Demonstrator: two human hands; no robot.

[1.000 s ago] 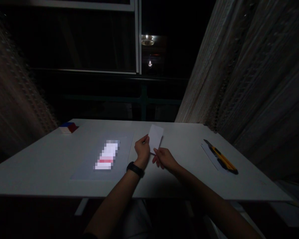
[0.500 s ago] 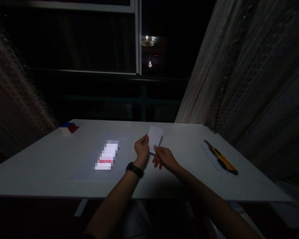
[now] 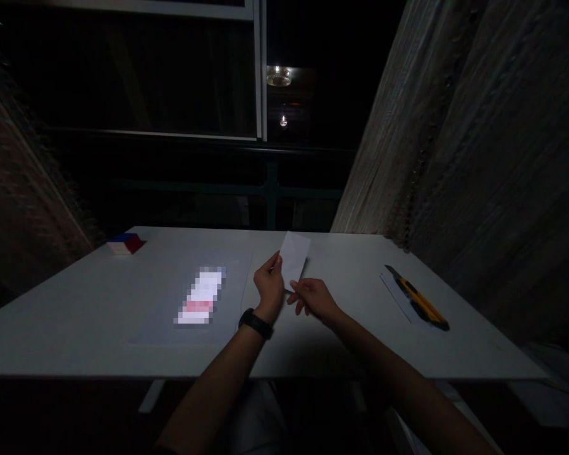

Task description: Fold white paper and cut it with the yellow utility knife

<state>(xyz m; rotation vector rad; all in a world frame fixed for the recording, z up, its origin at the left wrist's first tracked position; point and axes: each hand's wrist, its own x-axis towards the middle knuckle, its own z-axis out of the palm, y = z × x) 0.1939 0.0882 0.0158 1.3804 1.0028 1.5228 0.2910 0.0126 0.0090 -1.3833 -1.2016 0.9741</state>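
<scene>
A small white piece of paper is held up over the middle of the table, tilted toward me. My left hand, with a dark band on its wrist, is closed on the paper's left edge. My right hand pinches its lower edge between thumb and fingers, the other fingers curled loosely below. Whether the paper is folded or a single layer, I cannot tell in the dim light. To the left, a bright blurred-out phone-like screen rests on a larger pale sheet.
A yellow and black utility knife lies at the right beside a narrow white strip. Toward the far left corner sits a cube-like block with blue, red and white faces. Behind the white table are a dark window and curtains.
The view has shifted slightly. Both hands keep their hold on the paper, with hardly any movement, and the things on the table stay in place.
</scene>
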